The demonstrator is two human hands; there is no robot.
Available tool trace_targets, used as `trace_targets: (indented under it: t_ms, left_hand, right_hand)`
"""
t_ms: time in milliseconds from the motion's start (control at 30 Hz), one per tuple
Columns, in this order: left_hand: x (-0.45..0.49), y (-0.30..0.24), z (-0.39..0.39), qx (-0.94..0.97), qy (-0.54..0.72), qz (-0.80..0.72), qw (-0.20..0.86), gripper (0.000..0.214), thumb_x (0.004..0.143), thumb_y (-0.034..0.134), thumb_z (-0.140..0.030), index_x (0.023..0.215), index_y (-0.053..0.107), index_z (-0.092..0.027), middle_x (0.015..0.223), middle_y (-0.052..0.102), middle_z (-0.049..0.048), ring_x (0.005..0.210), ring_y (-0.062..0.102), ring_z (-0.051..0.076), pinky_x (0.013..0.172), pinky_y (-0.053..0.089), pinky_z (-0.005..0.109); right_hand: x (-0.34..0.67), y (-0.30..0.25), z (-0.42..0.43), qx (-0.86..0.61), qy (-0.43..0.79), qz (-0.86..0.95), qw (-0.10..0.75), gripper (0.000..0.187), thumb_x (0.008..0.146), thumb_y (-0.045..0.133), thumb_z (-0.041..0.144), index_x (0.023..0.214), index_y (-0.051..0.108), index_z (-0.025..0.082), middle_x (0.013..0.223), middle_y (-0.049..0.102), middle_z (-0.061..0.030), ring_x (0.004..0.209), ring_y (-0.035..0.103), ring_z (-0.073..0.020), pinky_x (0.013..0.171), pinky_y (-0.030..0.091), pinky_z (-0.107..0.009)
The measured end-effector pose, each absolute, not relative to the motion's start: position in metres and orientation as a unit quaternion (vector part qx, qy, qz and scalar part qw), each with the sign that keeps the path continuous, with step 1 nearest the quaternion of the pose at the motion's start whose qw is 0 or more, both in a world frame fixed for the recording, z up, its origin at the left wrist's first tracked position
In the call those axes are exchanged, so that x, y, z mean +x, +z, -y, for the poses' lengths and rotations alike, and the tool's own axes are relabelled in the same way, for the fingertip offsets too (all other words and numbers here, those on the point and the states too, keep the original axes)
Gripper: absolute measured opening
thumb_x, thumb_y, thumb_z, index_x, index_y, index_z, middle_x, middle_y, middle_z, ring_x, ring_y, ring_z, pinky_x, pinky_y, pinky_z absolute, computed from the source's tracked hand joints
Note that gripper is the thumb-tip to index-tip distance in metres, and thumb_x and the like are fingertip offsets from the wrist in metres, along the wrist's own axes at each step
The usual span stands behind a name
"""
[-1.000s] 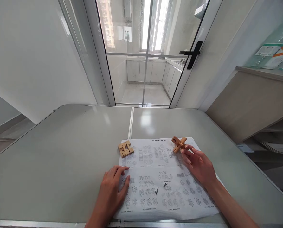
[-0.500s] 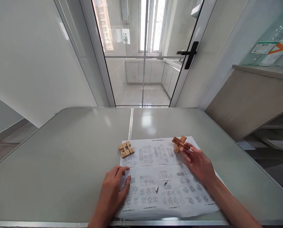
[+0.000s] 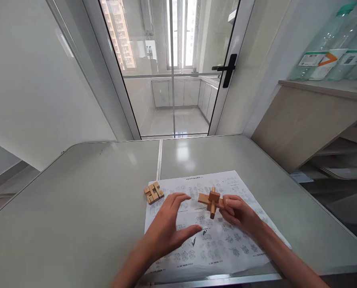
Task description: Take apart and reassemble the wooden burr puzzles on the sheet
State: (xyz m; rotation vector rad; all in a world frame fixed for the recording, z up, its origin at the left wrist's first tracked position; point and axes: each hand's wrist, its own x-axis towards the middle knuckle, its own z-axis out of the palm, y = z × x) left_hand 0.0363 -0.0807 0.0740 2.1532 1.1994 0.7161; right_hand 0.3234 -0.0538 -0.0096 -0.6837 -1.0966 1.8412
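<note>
A wooden burr puzzle [image 3: 213, 198], made of crossed flat pieces and a round peg, is pinched by its right end between the fingers of my right hand [image 3: 240, 210]. It is held above the printed instruction sheet [image 3: 193, 224]. To its left, my left hand [image 3: 175, 224] is spread with thumb and fingers apart, facing the puzzle without touching it. Several notched wooden pieces, set side by side as a flat block [image 3: 154, 193], lie over the sheet's upper left corner.
The grey-green table [image 3: 76, 216] has a seam running away from me. Beyond its far edge stands a glass door with a black handle [image 3: 228, 70]. At the right, plastic bottles [image 3: 322, 56] stand on a shelf [image 3: 325, 84].
My right hand has brought the puzzle left and nearer, turning it. My left hand has lifted from the sheet's left edge and moved right toward the puzzle. The view has shifted slightly.
</note>
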Motion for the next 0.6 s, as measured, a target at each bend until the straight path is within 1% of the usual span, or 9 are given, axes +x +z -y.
trace_targets:
  t_ms: [67,100,167,200,300,367,433,500,600]
  left_hand:
    - [0.051,0.074,0.065,0.809,0.25,-0.413,0.336,0.094,0.072,0.088,-0.061,0.15,0.046,-0.028,0.152,0.054,0.0144,0.137,0.056,0.037,0.114,0.05,0.055]
    - [0.058,0.072,0.057,0.812,0.238,-0.391,0.363,0.106,0.067,0.091,-0.063,0.154,0.042,-0.028,0.156,0.05,0.0155,0.141,0.053,0.039,0.116,0.048,0.057]
    - [0.07,0.067,0.045,0.82,0.219,-0.338,0.406,0.116,0.064,0.093,-0.061,0.16,0.035,-0.028,0.16,0.047,0.016,0.144,0.051,0.039,0.117,0.047,0.056]
    - [0.075,0.064,0.04,0.823,0.221,-0.316,0.417,0.115,0.065,0.093,-0.059,0.16,0.036,-0.029,0.159,0.049,0.0156,0.143,0.052,0.038,0.117,0.047,0.056]
    - [0.083,0.056,0.03,0.83,0.242,-0.265,0.428,0.099,0.069,0.093,-0.052,0.154,0.045,-0.03,0.149,0.059,0.0133,0.137,0.058,0.035,0.115,0.048,0.052]
    - [0.084,0.051,0.026,0.83,0.259,-0.263,0.419,0.095,0.07,0.093,-0.048,0.152,0.048,-0.03,0.144,0.063,0.0124,0.131,0.062,0.034,0.111,0.05,0.051]
    - [0.082,0.046,0.024,0.828,0.272,-0.28,0.402,0.095,0.069,0.093,-0.047,0.151,0.048,-0.03,0.142,0.064,0.0118,0.127,0.064,0.033,0.109,0.052,0.05]
    - [0.08,0.042,0.023,0.826,0.284,-0.301,0.384,0.097,0.068,0.093,-0.048,0.151,0.047,-0.03,0.141,0.064,0.0114,0.126,0.064,0.032,0.11,0.051,0.05]
    - [0.078,0.037,0.02,0.824,0.299,-0.321,0.359,0.1,0.065,0.094,-0.052,0.151,0.047,-0.029,0.139,0.064,0.0119,0.128,0.062,0.033,0.112,0.048,0.051]
  right_hand:
    - [0.322,-0.01,0.054,-0.276,0.737,0.456,0.416,0.043,0.092,0.068,0.045,0.062,0.049,0.021,0.043,0.04,0.0071,0.037,0.025,-0.0068,0.042,0.018,-0.025]
    - [0.322,-0.009,0.055,-0.276,0.734,0.464,0.412,0.044,0.091,0.069,0.046,0.061,0.049,0.021,0.043,0.041,0.0068,0.037,0.026,-0.0068,0.042,0.018,-0.025]
    - [0.321,-0.009,0.056,-0.283,0.726,0.477,0.406,0.047,0.09,0.07,0.05,0.059,0.048,0.021,0.044,0.043,0.0062,0.037,0.028,-0.007,0.042,0.019,-0.025]
    - [0.32,-0.009,0.057,-0.289,0.723,0.483,0.4,0.048,0.089,0.07,0.051,0.059,0.048,0.021,0.044,0.044,0.0058,0.037,0.03,-0.0073,0.043,0.02,-0.025]
    - [0.319,-0.007,0.059,-0.307,0.716,0.496,0.383,0.051,0.088,0.071,0.057,0.058,0.049,0.022,0.045,0.047,0.0046,0.037,0.034,-0.0085,0.043,0.023,-0.025]
    - [0.317,-0.003,0.059,-0.319,0.712,0.498,0.378,0.049,0.088,0.071,0.059,0.063,0.051,0.022,0.048,0.053,0.0035,0.038,0.036,-0.0089,0.044,0.026,-0.025]
    - [0.315,0.002,0.059,-0.337,0.704,0.496,0.381,0.044,0.091,0.069,0.059,0.074,0.056,0.021,0.053,0.057,0.0037,0.039,0.038,-0.0087,0.044,0.028,-0.025]
    - [0.312,0.008,0.059,-0.358,0.691,0.493,0.387,0.038,0.094,0.067,0.059,0.09,0.06,0.022,0.057,0.058,0.0052,0.04,0.038,-0.0081,0.042,0.028,-0.023]
    - [0.31,0.012,0.058,-0.382,0.669,0.504,0.39,0.039,0.096,0.066,0.058,0.115,0.059,0.024,0.062,0.059,0.007,0.04,0.037,-0.0071,0.041,0.028,-0.021]
